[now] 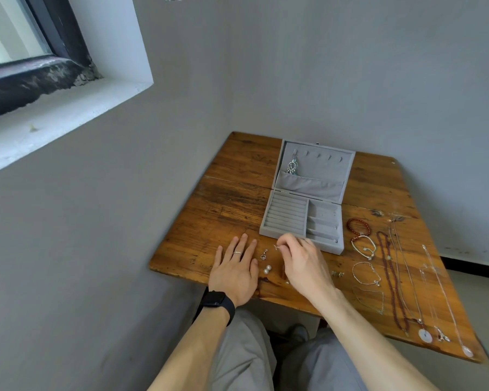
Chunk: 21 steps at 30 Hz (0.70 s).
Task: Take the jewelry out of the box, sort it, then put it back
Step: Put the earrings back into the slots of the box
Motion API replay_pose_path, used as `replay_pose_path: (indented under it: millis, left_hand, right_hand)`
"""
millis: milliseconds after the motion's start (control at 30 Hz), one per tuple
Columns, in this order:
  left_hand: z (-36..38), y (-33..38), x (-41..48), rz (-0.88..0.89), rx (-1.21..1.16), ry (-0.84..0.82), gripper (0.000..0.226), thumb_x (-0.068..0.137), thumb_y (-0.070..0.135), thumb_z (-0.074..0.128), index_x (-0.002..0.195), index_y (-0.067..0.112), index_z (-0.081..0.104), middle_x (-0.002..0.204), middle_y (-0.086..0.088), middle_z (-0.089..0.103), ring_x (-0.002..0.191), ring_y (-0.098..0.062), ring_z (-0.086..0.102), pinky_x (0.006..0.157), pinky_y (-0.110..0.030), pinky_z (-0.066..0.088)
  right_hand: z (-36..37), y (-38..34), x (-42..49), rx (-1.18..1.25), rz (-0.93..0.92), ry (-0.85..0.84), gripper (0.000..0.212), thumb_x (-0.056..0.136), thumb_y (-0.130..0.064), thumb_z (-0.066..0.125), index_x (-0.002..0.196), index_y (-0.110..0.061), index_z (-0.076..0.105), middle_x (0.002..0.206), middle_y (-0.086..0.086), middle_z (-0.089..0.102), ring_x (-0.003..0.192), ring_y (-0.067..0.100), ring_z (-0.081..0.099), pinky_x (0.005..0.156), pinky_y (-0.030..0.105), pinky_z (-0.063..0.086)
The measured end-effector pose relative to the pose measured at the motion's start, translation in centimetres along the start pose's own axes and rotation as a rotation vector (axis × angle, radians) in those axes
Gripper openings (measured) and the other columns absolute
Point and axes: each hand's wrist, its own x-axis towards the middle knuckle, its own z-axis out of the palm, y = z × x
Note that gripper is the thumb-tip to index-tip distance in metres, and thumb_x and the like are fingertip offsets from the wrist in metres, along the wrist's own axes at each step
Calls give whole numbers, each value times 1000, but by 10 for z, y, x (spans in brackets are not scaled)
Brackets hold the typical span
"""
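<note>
While my right hand (299, 261) pinches a small silver piece (277, 246) (kind too small to tell) and left hand (235, 266) lies flat, I list: open box (302, 221) at that hand's 12 o'clock, pearl studs (267, 269) at 9; best set down low, beside its like.

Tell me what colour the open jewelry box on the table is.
The jewelry box is light grey throughout, shown in the head view.

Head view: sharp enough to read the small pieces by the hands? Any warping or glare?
Head view: even light, no glare on the table; wide-angle tilts the window; the piece the right hand pinches is too small to identify; pearls by the left hand read clearly.
</note>
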Motion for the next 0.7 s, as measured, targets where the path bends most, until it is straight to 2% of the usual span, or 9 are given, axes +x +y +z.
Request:
replay_pose_path:
  millis: [100, 167, 267, 333, 400, 467, 600, 700]
  left_hand:
    - [-4, 1, 1, -6, -45, 0, 53, 105, 41, 22, 157, 35, 20, 166, 12, 12, 153, -10, 4, 123, -41, 0]
    - [-8, 1, 4, -12, -87, 1, 50, 104, 37, 27, 154, 34, 30, 165, 11, 20, 153, -11, 10, 123, -42, 2]
    - [-19, 3, 12, -36, -142, -21, 42, 104, 46, 31, 139, 34, 50, 159, 4, 36, 148, -20, 29, 122, -47, 19]
    - [-29, 9, 20, -35, -77, -52, 40, 99, 58, 37, 128, 35, 55, 150, -1, 48, 132, -26, 50, 107, -48, 43]
    - [-36, 17, 26, -34, -15, -59, 39, 96, 62, 43, 123, 37, 55, 133, -2, 56, 109, -27, 63, 85, -40, 54]
    - [-39, 25, 30, -32, 6, -38, 34, 96, 59, 49, 120, 37, 57, 119, -1, 58, 98, -26, 64, 76, -37, 54]
    - [-40, 33, 36, -46, -59, 13, 16, 97, 43, 58, 107, 36, 68, 109, 1, 61, 100, -24, 60, 78, -39, 54]
    - [-41, 30, 39, -58, -123, 18, 11, 96, 42, 61, 100, 38, 70, 101, 8, 65, 100, -18, 58, 76, -37, 54]
  right_hand:
    - [-13, -2, -27, 160, 49, 100, 8, 99, -20, 56, 105, -23, 61, 100, -10, 67, 94, 9, 58, 77, 11, 38]
    - [-20, 0, -48, 248, 102, 132, 9, 97, -20, 60, 104, -25, 63, 100, -15, 66, 94, 4, 58, 78, 8, 39]
    - [-26, 3, -81, 347, 174, 202, 13, 94, -17, 66, 103, -25, 67, 99, -19, 66, 96, -5, 60, 80, 5, 43]
    - [-28, 5, -100, 383, 210, 222, 16, 92, -16, 68, 105, -25, 69, 100, -19, 67, 99, -7, 60, 82, 5, 46]
    - [-30, 7, -114, 405, 237, 217, 18, 92, -16, 68, 107, -26, 69, 101, -18, 68, 99, -5, 62, 82, 10, 50]
    - [-32, 9, -124, 415, 251, 212, 18, 93, -17, 66, 107, -27, 69, 101, -19, 68, 99, -3, 63, 81, 12, 51]
    - [-39, 11, -130, 443, 266, 224, 17, 95, -19, 64, 109, -29, 68, 100, -20, 68, 97, 0, 65, 81, 17, 53]
    - [-45, 14, -128, 438, 267, 247, 12, 95, -25, 64, 104, -31, 66, 96, -20, 69, 95, 2, 66, 79, 20, 54]
